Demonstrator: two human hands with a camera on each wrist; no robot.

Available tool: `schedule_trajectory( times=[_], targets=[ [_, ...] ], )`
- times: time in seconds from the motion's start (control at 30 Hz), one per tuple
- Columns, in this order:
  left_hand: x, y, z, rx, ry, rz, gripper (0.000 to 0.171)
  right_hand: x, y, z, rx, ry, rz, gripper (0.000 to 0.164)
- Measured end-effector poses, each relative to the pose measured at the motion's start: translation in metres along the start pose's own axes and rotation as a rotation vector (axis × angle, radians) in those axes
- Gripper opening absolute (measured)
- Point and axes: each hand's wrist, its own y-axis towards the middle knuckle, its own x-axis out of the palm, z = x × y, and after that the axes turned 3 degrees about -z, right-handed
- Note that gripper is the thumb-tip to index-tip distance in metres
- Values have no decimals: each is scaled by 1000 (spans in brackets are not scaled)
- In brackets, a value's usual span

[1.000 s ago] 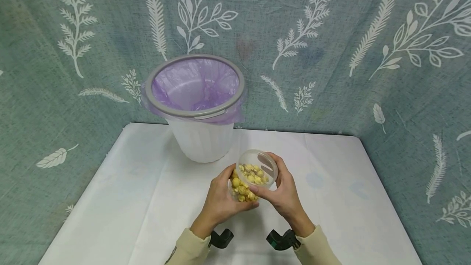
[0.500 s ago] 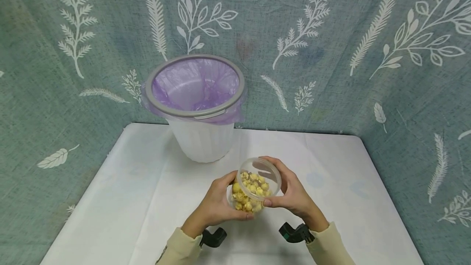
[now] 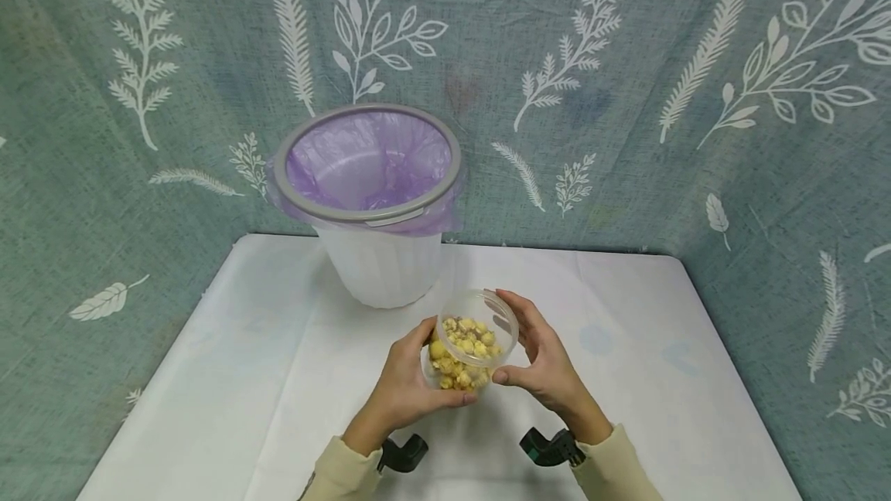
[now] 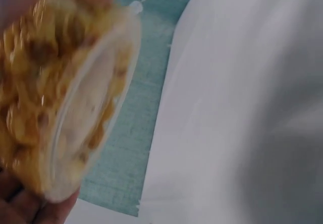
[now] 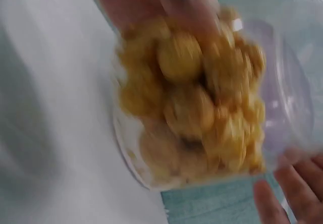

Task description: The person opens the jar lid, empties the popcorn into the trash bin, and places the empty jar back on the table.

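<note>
A round clear plastic tub (image 3: 480, 306) partly filled with yellow popcorn (image 3: 459, 362) is held up over the table. My left hand (image 3: 404, 377) grips its lower left side, fingers behind and thumb in front. On the other side my right hand (image 3: 546, 366) holds the upper part near the rim, fingers round the far side and thumb at the near side. The left wrist view shows the tub's underside (image 4: 83, 103), raised off the table. Blurred in the right wrist view, fingers (image 5: 298, 188) of the right hand sit by the clear rim.
A white bin (image 3: 383, 269) with a grey rim ring and a purple liner bag (image 3: 362, 168) stands at the table's back left. The white-covered table (image 3: 640, 377) is bordered by green leaf-patterned cloth (image 3: 612, 145) at the back and sides.
Both hands and the tub moved a little down and toward me, then slightly back up and left. The right thumb shifted from the rim to lower on the tub's side.
</note>
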Motion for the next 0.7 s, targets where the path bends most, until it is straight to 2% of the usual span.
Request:
schedule_trajectory(
  times=[0.13,0.3,0.5,0.7],
  targets=[
    [4,1,0,-40,73,105,104,12,-1,-2,12,-119,125,100],
    [12,3,1,-81,163,201,106,29,2,-4,101,-156,235,98],
    [17,4,2,-70,210,213,106,38,6,-5,139,-157,344,95],
    [15,5,3,-46,203,184,105,37,5,-6,128,-133,358,93]
  ],
)
